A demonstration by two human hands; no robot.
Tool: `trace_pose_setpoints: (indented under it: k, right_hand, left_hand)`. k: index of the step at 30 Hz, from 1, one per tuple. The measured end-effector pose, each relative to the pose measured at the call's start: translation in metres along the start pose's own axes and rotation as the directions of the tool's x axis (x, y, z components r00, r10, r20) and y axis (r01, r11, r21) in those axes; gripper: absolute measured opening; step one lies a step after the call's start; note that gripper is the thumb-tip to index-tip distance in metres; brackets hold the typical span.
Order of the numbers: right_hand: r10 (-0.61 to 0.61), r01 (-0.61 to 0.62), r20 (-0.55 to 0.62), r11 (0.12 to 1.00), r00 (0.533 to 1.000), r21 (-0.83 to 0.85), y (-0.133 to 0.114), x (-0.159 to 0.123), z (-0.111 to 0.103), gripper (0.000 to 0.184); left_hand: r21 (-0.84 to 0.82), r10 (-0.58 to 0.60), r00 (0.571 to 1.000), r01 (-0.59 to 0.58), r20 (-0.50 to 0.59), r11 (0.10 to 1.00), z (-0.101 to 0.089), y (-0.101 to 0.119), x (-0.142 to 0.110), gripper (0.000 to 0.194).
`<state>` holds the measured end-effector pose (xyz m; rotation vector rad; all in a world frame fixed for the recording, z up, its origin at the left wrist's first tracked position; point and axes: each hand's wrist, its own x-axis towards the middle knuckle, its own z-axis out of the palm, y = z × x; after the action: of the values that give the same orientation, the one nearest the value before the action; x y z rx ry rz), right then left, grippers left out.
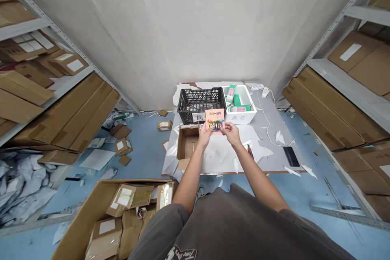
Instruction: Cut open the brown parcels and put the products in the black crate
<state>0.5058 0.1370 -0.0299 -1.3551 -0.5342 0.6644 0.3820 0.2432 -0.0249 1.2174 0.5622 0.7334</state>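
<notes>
Between my two hands I hold up a flat pink box [215, 118] with printed characters and a colourful picture on its front. My left hand [204, 135] grips its lower left corner, and my right hand [231, 133] pinches the lower right edge. Just behind it stands a black plastic basket [201, 98] with a handwritten label. Beside that, a white bin [242, 118] contains several green and pink packages [239, 109]. Below and left of my left hand, an open cardboard box [186, 144] rests on the table.
The grey table [268, 130] bears paper scraps, a phone [291, 156], a white cable [268, 124] and dark pen-like items [250, 151]. A large carton [82, 211] of small parcels stands at lower left. Shelves with boxes [338, 105] flank both sides; parcels and paper litter the floor.
</notes>
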Motion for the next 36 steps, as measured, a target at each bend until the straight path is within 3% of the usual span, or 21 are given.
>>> trace_pose_setpoints:
  k: [3, 5, 8, 12, 14, 17, 20, 23, 26, 30, 33, 36]
  right_hand:
    - [-0.014, 0.015, -0.022, 0.998, 1.000, 0.055, 0.007, 0.001, 0.006, 0.054]
    - [-0.035, 0.038, -0.050, 0.997, 0.998, 0.069, 0.009, 0.004, 0.010, 0.054]
    - [-0.084, 0.085, -0.023, 0.995, 0.996, 0.048, 0.008, 0.011, 0.021, 0.062]
    - [-0.248, 0.260, 0.107, 0.958, 0.963, -0.121, -0.001, 0.031, 0.045, 0.073]
    - [-0.329, 0.391, 0.230, 0.862, 0.916, -0.324, -0.010, 0.045, 0.058, 0.076]
    - [-0.310, 0.499, 0.394, 0.590, 0.866, -0.634, -0.023, 0.072, 0.076, 0.088]
    - [-0.251, 0.497, 0.432, 0.335, 0.866, -0.801, -0.030, 0.108, 0.089, 0.088]
    - [-0.232, 0.488, 0.443, 0.198, 0.866, -0.850, -0.025, 0.151, 0.098, 0.080]
    - [-0.203, 0.494, 0.459, 0.182, 0.865, -0.850, -0.010, 0.199, 0.102, 0.078]
    - [-0.111, 0.463, 0.450, 0.244, 0.886, -0.852, 0.017, 0.259, 0.096, 0.083]
    - [-0.076, 0.418, 0.415, 0.285, 0.907, -0.862, 0.033, 0.284, 0.082, 0.086]
    - [-0.087, 0.399, 0.392, 0.308, 0.916, -0.864, 0.040, 0.287, 0.064, 0.084]
  left_hand:
    - [0.152, 0.096, 0.995, -0.090, -0.035, 0.984, -0.005, 0.004, -0.002, 0.067]
    - [0.358, 0.208, 0.978, -0.187, -0.020, 0.915, -0.013, 0.012, -0.005, 0.082]
    - [0.652, 0.296, 0.943, -0.322, 0.154, 0.687, -0.029, 0.027, -0.006, 0.094]
    - [0.784, 0.315, 0.892, -0.440, 0.325, 0.438, -0.049, 0.044, 0.012, 0.089]
    - [0.810, 0.331, 0.880, -0.454, 0.341, 0.372, -0.058, 0.052, 0.029, 0.086]
    - [0.848, 0.317, 0.891, -0.423, 0.325, 0.319, -0.069, 0.061, 0.063, 0.084]
    - [0.882, 0.280, 0.911, -0.379, 0.303, 0.279, -0.076, 0.067, 0.101, 0.082]
    - [0.906, 0.247, 0.928, -0.340, 0.280, 0.250, -0.078, 0.063, 0.143, 0.080]
    - [0.933, 0.199, 0.950, -0.282, 0.239, 0.224, -0.079, 0.052, 0.185, 0.076]
    - [0.962, 0.147, 0.969, -0.221, 0.199, 0.160, -0.087, 0.036, 0.230, 0.075]
    - [0.976, 0.116, 0.979, -0.181, 0.167, 0.123, -0.092, 0.028, 0.245, 0.080]
    - [0.982, 0.081, 0.986, -0.155, 0.147, 0.111, -0.093, 0.024, 0.245, 0.082]
